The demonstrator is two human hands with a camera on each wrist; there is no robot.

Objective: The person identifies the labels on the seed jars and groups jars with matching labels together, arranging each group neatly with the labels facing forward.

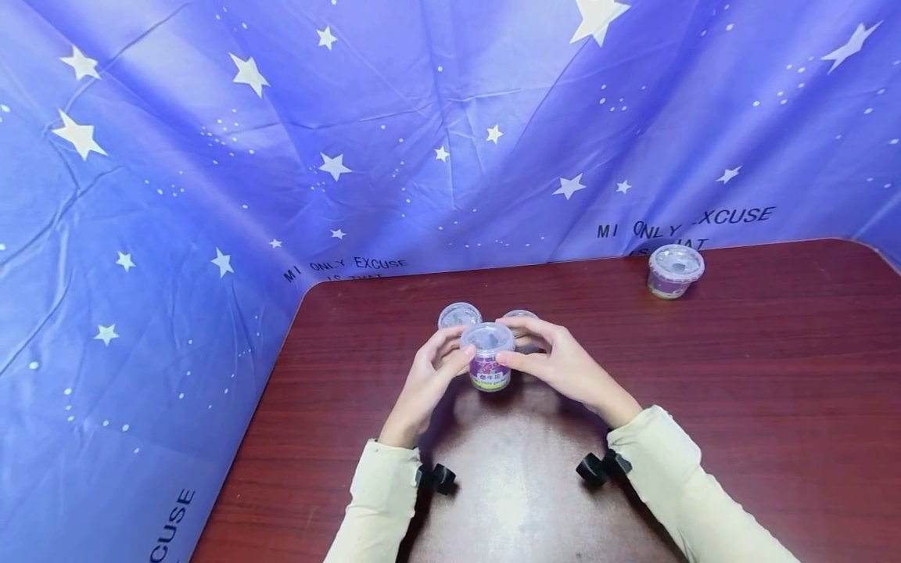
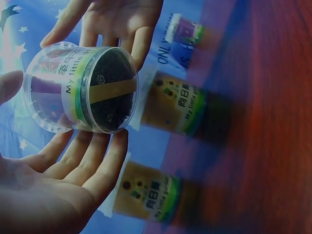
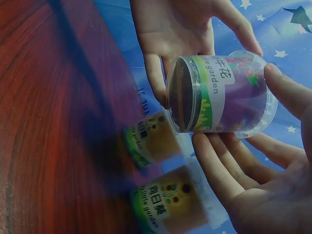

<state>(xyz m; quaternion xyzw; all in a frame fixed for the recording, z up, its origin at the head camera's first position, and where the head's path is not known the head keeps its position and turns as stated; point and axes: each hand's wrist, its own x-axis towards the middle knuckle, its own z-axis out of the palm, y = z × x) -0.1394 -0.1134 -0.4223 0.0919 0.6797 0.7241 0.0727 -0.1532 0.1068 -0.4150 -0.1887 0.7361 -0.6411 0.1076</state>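
A clear plastic planting cup with a purple label (image 1: 489,369) is held between both hands, raised off the table; its dark base faces the wrist cameras. My left hand (image 1: 431,381) grips its left side, thumb at the front and fingers along the side. From the right, my right hand (image 1: 570,364) grips the same cup with thumb and fingers. Just behind it on the table stand two lidded cups, a left one (image 1: 459,314) and a right one (image 1: 521,314), partly hidden in the head view. Their yellow-brown labels show in the wrist views.
Another purple-labelled cup (image 1: 673,274) stands near the back edge of the dark red wooden table (image 1: 760,375), off to the right. A blue star-printed cloth (image 1: 394,102) hangs behind the table and along its left side.
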